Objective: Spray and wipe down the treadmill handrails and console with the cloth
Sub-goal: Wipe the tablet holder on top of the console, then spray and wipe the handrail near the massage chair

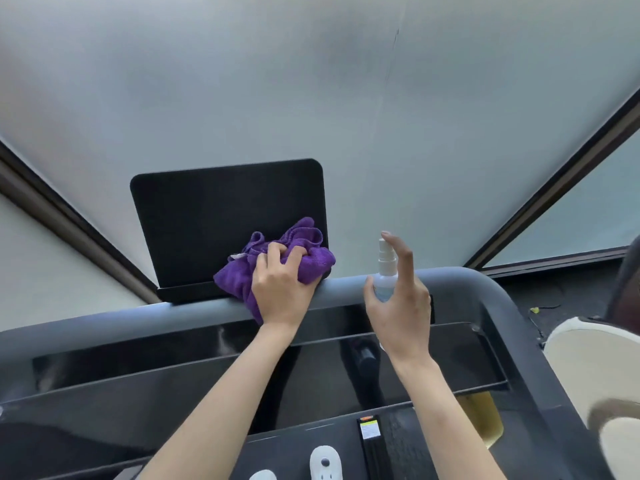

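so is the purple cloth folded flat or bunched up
Bunched up. The purple cloth sits in loose crumpled folds under the left hand, against the black console screen.

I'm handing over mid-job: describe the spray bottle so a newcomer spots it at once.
Start at the grey front handrail running across the treadmill, below the upright black screen. Just right of the screen, the right hand holds a small white spray bottle upright above that rail, index finger raised beside the nozzle. It is the only white, hard item there; the left hand grips a crumpled purple cloth.
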Action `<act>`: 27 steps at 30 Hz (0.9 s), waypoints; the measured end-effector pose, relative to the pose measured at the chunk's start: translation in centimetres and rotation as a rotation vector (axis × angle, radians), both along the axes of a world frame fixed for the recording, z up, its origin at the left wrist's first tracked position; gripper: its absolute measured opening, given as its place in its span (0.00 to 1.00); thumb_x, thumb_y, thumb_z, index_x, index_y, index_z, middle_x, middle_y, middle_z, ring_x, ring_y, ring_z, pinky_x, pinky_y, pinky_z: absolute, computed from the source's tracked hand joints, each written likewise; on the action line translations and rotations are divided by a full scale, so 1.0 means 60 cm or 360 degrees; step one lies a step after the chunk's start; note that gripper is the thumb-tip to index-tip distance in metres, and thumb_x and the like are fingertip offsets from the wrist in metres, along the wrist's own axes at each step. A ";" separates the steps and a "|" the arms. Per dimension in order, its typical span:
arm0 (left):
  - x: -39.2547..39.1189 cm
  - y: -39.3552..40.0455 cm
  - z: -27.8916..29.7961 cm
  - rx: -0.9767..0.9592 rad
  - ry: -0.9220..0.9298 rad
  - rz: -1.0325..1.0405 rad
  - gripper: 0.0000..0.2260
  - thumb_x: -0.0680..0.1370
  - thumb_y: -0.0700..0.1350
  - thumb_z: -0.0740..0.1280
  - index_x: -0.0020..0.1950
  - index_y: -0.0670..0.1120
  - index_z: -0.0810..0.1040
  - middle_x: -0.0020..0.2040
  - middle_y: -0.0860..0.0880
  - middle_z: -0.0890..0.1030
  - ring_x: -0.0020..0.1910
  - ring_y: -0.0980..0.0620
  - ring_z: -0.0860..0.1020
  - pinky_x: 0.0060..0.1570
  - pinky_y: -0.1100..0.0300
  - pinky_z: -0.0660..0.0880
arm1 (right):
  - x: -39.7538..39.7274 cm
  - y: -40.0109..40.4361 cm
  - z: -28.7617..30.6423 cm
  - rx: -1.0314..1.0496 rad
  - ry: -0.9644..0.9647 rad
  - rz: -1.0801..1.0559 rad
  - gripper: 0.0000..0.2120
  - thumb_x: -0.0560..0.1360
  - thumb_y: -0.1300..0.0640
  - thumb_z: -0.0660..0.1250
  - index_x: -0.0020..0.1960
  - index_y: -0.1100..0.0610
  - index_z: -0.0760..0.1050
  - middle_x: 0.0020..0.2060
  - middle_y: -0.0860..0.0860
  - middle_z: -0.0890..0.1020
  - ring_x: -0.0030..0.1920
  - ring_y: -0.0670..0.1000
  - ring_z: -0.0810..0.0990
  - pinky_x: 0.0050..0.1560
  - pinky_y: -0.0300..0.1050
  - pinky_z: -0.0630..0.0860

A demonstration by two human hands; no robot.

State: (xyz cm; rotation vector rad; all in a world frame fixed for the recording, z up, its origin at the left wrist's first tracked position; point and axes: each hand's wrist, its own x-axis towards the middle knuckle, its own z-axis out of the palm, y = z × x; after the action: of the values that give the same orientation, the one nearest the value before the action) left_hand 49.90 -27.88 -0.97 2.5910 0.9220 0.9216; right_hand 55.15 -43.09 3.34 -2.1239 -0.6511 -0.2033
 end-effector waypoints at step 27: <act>0.068 -0.126 0.055 -0.0818 -0.0094 -0.1004 0.15 0.69 0.55 0.74 0.52 0.52 0.78 0.50 0.53 0.72 0.49 0.52 0.73 0.48 0.58 0.67 | -0.098 -0.248 0.015 -0.0295 0.0103 -0.1242 0.32 0.73 0.62 0.66 0.71 0.41 0.60 0.54 0.50 0.80 0.46 0.61 0.79 0.39 0.53 0.76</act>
State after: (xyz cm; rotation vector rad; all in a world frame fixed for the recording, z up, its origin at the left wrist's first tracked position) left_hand 53.96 -35.46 2.34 2.1676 0.2313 0.4952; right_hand 49.27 -57.97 4.25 -2.4592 0.2381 -0.5080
